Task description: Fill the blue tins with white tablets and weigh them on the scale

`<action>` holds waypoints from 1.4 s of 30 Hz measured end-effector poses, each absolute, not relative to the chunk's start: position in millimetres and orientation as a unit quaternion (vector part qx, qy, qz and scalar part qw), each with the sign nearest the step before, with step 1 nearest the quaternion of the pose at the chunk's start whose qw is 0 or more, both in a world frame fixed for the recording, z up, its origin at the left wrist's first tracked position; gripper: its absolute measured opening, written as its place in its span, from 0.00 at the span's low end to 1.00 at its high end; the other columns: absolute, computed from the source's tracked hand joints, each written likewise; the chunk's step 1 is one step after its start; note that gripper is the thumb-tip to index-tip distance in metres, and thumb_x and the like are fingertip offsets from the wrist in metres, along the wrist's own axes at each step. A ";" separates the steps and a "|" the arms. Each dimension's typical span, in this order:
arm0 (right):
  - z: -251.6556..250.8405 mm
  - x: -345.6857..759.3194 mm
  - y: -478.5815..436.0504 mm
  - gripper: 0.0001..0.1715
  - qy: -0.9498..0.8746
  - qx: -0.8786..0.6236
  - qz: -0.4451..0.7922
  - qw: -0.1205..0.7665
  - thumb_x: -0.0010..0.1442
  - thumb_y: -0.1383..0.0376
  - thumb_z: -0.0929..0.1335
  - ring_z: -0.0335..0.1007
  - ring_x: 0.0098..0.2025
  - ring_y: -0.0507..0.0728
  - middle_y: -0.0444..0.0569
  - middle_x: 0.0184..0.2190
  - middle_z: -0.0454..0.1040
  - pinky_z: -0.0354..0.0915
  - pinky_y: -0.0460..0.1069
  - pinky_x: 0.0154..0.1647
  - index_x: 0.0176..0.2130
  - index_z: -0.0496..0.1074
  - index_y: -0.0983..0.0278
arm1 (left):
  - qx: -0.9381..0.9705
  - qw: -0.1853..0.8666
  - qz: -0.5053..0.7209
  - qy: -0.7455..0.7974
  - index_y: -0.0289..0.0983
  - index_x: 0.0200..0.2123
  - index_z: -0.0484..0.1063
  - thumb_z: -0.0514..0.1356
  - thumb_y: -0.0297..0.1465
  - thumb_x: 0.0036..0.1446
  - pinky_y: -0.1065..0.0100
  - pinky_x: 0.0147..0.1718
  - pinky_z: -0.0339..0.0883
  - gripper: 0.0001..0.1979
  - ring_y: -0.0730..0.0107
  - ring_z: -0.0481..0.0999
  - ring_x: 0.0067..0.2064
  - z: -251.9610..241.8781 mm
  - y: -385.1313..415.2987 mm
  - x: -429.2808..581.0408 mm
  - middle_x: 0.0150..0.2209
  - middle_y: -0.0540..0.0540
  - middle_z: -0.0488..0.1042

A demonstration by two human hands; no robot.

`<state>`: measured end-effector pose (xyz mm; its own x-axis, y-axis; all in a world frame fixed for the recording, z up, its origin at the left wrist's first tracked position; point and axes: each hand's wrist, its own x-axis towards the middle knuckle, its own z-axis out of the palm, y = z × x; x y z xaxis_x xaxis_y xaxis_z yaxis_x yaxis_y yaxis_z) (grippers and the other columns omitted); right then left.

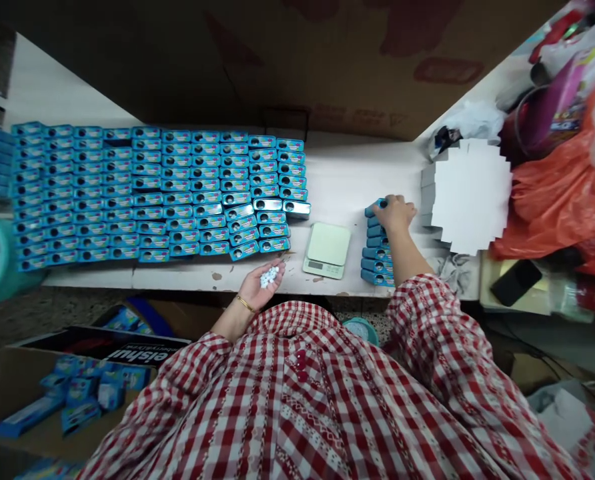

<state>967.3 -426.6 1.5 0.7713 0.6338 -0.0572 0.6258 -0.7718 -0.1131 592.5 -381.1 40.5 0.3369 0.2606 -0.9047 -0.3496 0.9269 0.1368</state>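
Note:
Cupped palm up at the table's front edge, my left hand [258, 288] holds a small heap of white pellets [269, 277]. My right hand [396, 212] reaches over the far end of a short column of blue boxes [377, 253], its fingers on the farthest box [375, 207]. Between the hands lies a pale green digital scale [328, 248] with a bare top. Many blue boxes [147, 187] with dark oval openings stand in close columns on the left half of the white table [347, 167].
A large cardboard box [277, 67] rises behind the table. White flat cartons [470, 197] are stacked right, beside orange bags [552, 200] and a black phone [516, 283]. A teal basin [7, 267] stands far left; a carton [7, 400] of blue boxes sits below.

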 end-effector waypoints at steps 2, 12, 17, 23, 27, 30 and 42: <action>7.7 962.2 -415.8 0.27 -0.377 -0.923 0.048 0.064 0.52 0.52 0.64 0.56 0.45 0.67 0.61 0.45 0.65 0.55 0.63 0.43 0.43 0.70 0.69 | -0.036 0.822 0.190 0.535 0.29 0.42 0.70 0.50 0.21 0.55 0.73 0.28 0.72 0.13 0.70 0.77 0.32 41.8 -382.5 594.4 0.32 0.39 0.76; 35.7 818.8 -450.9 0.23 -0.589 -0.800 0.043 0.110 0.54 0.52 0.65 0.58 0.41 0.63 0.56 0.42 0.68 0.60 0.55 0.38 0.46 0.69 0.61 | -0.039 0.827 0.172 0.534 0.29 0.43 0.70 0.50 0.21 0.55 0.75 0.28 0.71 0.14 0.71 0.76 0.31 39.9 -396.9 596.6 0.31 0.40 0.76; 39.2 806.5 -473.0 0.29 -0.583 -0.802 0.074 0.109 0.55 0.53 0.65 0.57 0.47 0.65 0.58 0.50 0.64 0.59 0.59 0.44 0.53 0.63 0.62 | -0.032 0.834 0.164 0.526 0.28 0.40 0.71 0.51 0.22 0.55 0.74 0.31 0.71 0.12 0.70 0.76 0.34 41.5 -396.4 600.8 0.33 0.39 0.76; 62.7 742.8 -491.6 0.19 -0.724 -0.642 0.201 0.150 0.61 0.66 0.60 0.60 0.46 0.60 0.56 0.47 0.67 0.62 0.55 0.46 0.51 0.64 0.64 | -0.052 0.861 0.128 0.490 0.27 0.39 0.71 0.49 0.23 0.57 0.72 0.35 0.70 0.12 0.71 0.76 0.34 38.7 -408.3 602.8 0.32 0.41 0.76; 57.3 710.7 -487.8 0.19 -0.747 -0.612 0.239 0.107 0.58 0.74 0.60 0.60 0.46 0.60 0.57 0.45 0.67 0.64 0.53 0.44 0.50 0.64 0.69 | -0.074 0.860 0.132 0.488 0.28 0.40 0.70 0.47 0.27 0.60 0.75 0.32 0.69 0.14 0.75 0.75 0.31 35.7 -415.0 599.2 0.30 0.43 0.76; 50.3 710.4 -486.7 0.15 -0.746 -0.599 0.269 0.110 0.58 0.74 0.60 0.60 0.44 0.59 0.56 0.41 0.67 0.65 0.52 0.41 0.46 0.65 0.68 | -0.059 0.861 0.127 0.489 0.28 0.39 0.71 0.47 0.29 0.60 0.73 0.32 0.69 0.14 0.73 0.75 0.31 32.2 -417.5 593.9 0.31 0.42 0.75; 30.7 721.5 -482.3 0.10 -0.719 -0.608 0.291 0.167 0.57 0.73 0.62 0.62 0.40 0.55 0.51 0.37 0.69 0.64 0.49 0.39 0.39 0.68 0.66 | -0.055 0.865 0.114 0.486 0.30 0.33 0.70 0.49 0.25 0.59 0.69 0.33 0.70 0.10 0.72 0.75 0.31 29.3 -419.2 597.1 0.28 0.45 0.74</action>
